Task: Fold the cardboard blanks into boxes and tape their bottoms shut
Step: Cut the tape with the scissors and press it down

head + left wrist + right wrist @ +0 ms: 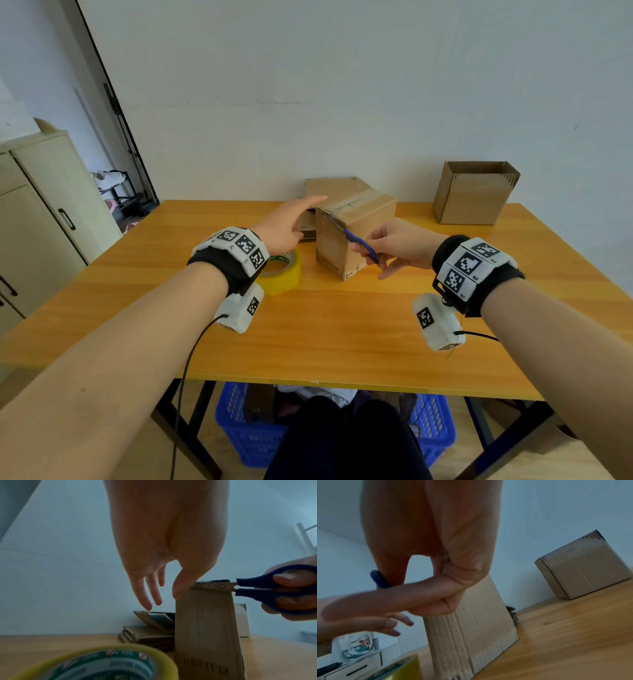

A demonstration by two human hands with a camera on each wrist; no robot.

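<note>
A folded cardboard box stands bottom-up mid-table, with a strip of tape along its top seam. My left hand reaches over its left top edge with straight fingers; in the left wrist view its thumb touches the box's upper corner. My right hand grips blue-handled scissors, whose closed blades lie along the box's near top edge. A yellow tape roll lies under my left wrist. Several flat blanks are stacked behind the box.
An open-topped finished box stands at the back right of the orange table, close to the wall. A blue basket sits under the table. A cream cabinet is at the left.
</note>
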